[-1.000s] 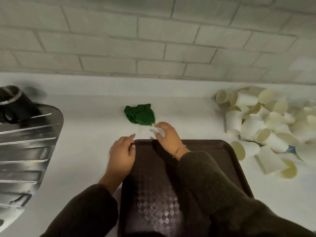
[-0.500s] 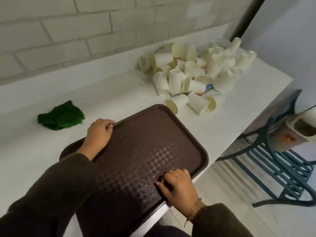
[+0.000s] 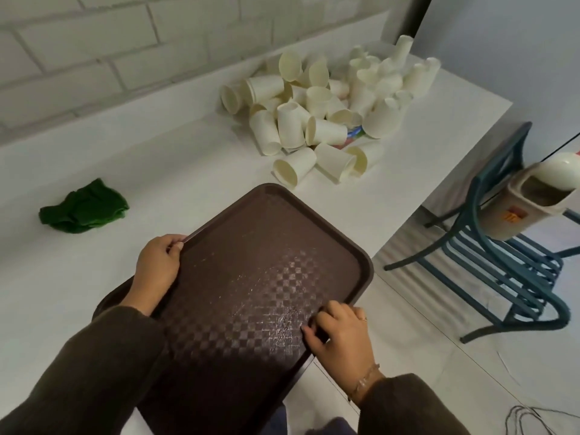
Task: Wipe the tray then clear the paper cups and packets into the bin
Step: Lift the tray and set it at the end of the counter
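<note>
Tray (image 3: 251, 277), brown, overhanging the white surface (image 3: 157, 158) edge; left hand (image 3: 158, 265) clamped on its far rim, right hand (image 3: 340, 335) on its near rim; cups (image 3: 314, 120) heaped beyond, bin (image 3: 521, 208) well apart; risk: tipping off if grip slackens; against half a second earlier, tray barely shifted.

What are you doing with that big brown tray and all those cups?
A person is gripping the brown tray with both hands: the left hand on its far edge, the right hand on its near edge. Part of the tray sticks out past the white counter. A green cloth lies untouched to the left. The paper cups sit piled at the back, not yet cleared. A bin waits on a blue chair.
</note>
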Motion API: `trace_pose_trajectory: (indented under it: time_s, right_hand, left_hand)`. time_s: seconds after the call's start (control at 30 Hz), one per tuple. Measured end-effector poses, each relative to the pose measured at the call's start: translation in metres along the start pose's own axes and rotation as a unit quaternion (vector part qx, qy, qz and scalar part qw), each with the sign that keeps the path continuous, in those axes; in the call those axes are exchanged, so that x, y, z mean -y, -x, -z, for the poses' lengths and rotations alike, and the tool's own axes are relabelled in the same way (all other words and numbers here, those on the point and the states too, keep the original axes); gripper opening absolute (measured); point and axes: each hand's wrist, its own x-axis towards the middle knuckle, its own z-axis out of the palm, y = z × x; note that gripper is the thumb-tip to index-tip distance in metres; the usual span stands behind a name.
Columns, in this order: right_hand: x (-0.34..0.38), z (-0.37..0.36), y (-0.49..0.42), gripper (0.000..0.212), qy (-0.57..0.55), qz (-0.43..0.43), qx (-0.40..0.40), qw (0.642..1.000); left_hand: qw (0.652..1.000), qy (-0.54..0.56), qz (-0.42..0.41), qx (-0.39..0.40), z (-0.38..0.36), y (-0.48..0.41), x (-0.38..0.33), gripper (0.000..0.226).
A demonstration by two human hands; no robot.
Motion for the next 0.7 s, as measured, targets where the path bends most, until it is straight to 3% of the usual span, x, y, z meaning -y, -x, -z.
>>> trace_pose_trajectory:
  time_s: [0.1,0.2,0.23,0.33,0.37,0.47,0.63,0.7]
  right_hand:
    - [-0.009,0.012,0.014,0.039,-0.021,-0.075,-0.003,0.997]
    - [-0.021,0.021,0.029,0.038,-0.182,-0.231,-0.018,0.956]
    - [-0.025,0.023,0.034,0.038,-0.278,-0.297,-0.014,0.913]
    - [-0.036,0.024,0.053,0.029,-0.518,-0.449,0.052,0.726]
    - [-0.041,0.024,0.058,0.024,-0.526,-0.462,0.07,0.711]
    - [-0.067,0.043,0.078,0.017,-0.52,-0.426,0.057,0.738]
    - [-0.134,0.068,0.102,0.01,-0.517,-0.425,-0.013,0.743]
    - [-0.159,0.078,0.108,0.025,-0.518,-0.434,-0.04,0.736]
  left_hand:
    - [1.0,0.006,0.018,-0.011,-0.008,0.024,-0.003,0.028]
    - [0.999,0.007,0.037,-0.025,-0.017,0.05,-0.007,0.028]
    - [0.998,0.01,0.045,-0.03,-0.021,0.06,-0.009,0.028]
    - [0.997,0.021,0.061,-0.034,-0.031,0.092,-0.023,0.028]
    - [0.997,0.026,0.065,-0.033,-0.033,0.1,-0.026,0.028]
    - [0.996,0.045,0.075,-0.033,-0.05,0.131,-0.045,0.028]
    - [0.994,0.079,0.075,0.014,-0.094,0.164,-0.092,0.027]
    - [0.993,0.09,0.059,0.039,-0.111,0.17,-0.118,0.026]
